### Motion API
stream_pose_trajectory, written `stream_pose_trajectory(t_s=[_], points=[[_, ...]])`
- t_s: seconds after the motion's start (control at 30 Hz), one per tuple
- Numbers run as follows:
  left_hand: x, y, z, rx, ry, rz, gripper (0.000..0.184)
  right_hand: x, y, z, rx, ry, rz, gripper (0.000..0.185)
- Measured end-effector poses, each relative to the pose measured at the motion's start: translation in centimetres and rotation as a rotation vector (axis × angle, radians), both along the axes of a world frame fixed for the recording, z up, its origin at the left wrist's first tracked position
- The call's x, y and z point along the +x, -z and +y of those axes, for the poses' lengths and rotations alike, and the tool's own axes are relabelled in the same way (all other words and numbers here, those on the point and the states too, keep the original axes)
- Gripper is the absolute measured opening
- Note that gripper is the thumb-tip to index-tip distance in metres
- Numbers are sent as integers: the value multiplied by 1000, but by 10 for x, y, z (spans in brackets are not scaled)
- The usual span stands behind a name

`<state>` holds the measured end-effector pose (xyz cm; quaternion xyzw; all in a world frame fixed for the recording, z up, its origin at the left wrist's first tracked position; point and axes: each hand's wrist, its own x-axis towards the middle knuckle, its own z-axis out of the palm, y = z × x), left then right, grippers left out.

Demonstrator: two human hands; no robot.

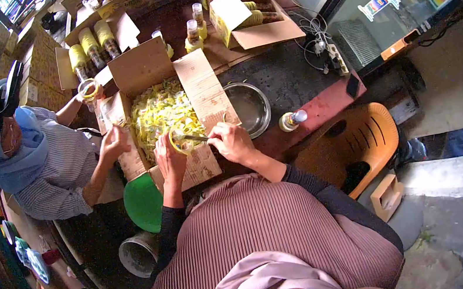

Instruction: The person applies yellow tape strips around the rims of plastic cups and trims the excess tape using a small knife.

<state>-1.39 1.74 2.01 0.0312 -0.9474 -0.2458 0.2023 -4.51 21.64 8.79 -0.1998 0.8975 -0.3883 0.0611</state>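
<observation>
My left hand (171, 162) is closed on a round yellow ring (179, 142), held over the near side of an open cardboard box (209, 88). My right hand (233, 140) grips a knife (195, 138), whose dark flat blade points left and reaches the ring. Whether the blade touches the ring or only overlaps it in view, I cannot tell. A heap of yellow and whitish strips (158, 110) fills the box beneath both hands. Its near flap (202, 166) lies folded outward under my wrists.
A co-worker (55, 151) at left holds a clear yellow-rimmed container (90, 90). A metal basin (265, 107) and a yellow-and-clear bottle (292, 120) stand to the right. Further back are boxes of bottles (89, 43). An orange chair (356, 145) and green stool (142, 204) are nearby.
</observation>
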Motion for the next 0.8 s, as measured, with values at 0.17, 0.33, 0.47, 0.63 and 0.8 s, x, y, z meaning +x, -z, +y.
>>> stream_pose_trajectory(t_s=[0.17,0.33,0.47,0.63,0.8], points=[[5,-20,6,51,30,-156,69,-5,1,3,-8,22,225,10],[2,0,3,-7,50,-84,74,6,5,-3,-26,-86,279,9],[-1,0,1,31,65,-58,70,1,7,-1,-37,-99,268,10],[-1,-6,5,7,12,27,56,-3,-4,5,-22,54,331,9],[-1,-3,4,-59,-27,122,51,2,6,7,-79,34,357,8]])
